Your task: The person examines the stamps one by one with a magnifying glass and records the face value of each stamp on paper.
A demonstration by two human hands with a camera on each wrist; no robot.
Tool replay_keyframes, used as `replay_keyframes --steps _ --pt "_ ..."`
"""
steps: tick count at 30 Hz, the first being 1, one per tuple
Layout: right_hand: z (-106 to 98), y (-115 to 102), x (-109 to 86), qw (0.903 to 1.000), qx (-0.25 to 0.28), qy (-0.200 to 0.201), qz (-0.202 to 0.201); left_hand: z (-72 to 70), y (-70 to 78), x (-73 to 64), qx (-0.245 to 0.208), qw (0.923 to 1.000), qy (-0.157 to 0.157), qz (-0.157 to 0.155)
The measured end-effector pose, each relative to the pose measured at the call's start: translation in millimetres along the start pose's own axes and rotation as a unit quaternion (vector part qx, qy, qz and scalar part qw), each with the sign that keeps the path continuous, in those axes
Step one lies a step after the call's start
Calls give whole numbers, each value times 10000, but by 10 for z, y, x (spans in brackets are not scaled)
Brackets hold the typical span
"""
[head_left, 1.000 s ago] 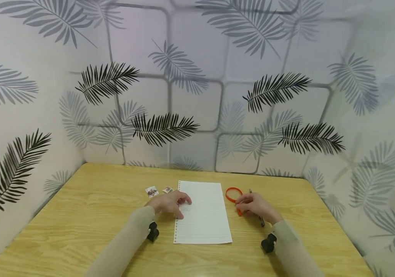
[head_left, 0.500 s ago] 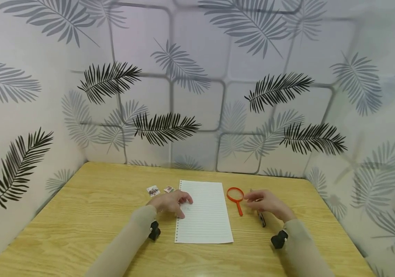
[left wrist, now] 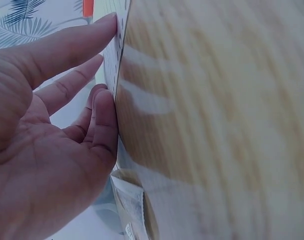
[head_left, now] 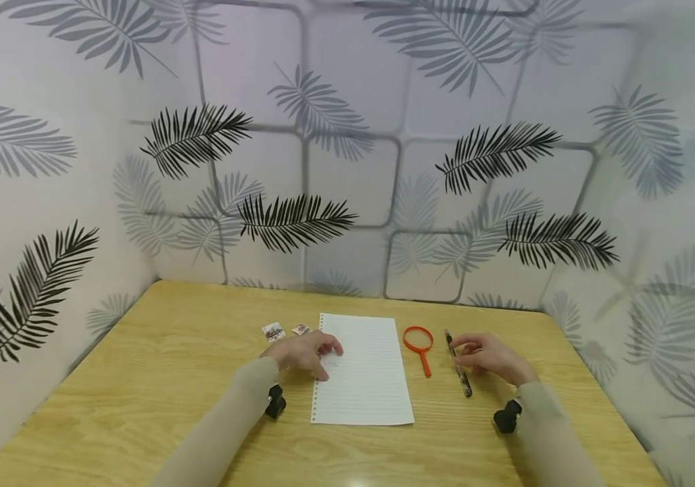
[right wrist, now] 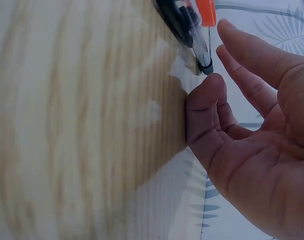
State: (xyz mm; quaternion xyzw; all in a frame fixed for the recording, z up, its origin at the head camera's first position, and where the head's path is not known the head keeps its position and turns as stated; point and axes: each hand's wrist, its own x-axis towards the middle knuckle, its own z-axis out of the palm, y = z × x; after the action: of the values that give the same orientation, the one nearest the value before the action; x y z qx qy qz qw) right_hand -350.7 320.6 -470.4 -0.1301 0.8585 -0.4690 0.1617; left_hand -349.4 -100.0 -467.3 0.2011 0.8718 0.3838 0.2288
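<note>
A lined sheet of paper (head_left: pixel 364 385) with punched holes lies on the wooden table. On its left edge rests my left hand (head_left: pixel 303 353), fingers loosely bent and holding nothing. To the right of the sheet is a red magnifying glass (head_left: pixel 426 365), lying flat. Farther right lies a dark pen (head_left: pixel 465 384) with a clear tip section. My right hand (head_left: pixel 489 356) is just beside the pen, its fingertips near the upper part; the fingers are relaxed and grip nothing. In the right wrist view, the pen (right wrist: pixel 179 22) is close to the curled little-finger side.
Two small picture pieces, a larger one (head_left: pixel 273 331) and a smaller one (head_left: pixel 301 329), lie beyond my left hand. A jagged-edged piece (left wrist: pixel 129 197) shows in the left wrist view. A leaf-patterned wall covering (head_left: pixel 347 250) stands behind and beside the table (head_left: pixel 201 325).
My right hand has moved right, off the magnifying glass and past the pen, uncovering both. The magnifying glass now lies free on the table. My left hand stays on the paper.
</note>
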Motion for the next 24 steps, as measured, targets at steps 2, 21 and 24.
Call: replay_keyframes --steps 2,21,24 --pt "-2 -3 14 10000 11 -73 36 -7 6 2 -2 10000 -7 27" --pt "41 -64 52 9978 -594 -254 -132 -6 -3 11 -33 10000 7 73" --pt "53 -58 51 9972 -675 -262 -172 3 -9 12 -29 10000 15 54"
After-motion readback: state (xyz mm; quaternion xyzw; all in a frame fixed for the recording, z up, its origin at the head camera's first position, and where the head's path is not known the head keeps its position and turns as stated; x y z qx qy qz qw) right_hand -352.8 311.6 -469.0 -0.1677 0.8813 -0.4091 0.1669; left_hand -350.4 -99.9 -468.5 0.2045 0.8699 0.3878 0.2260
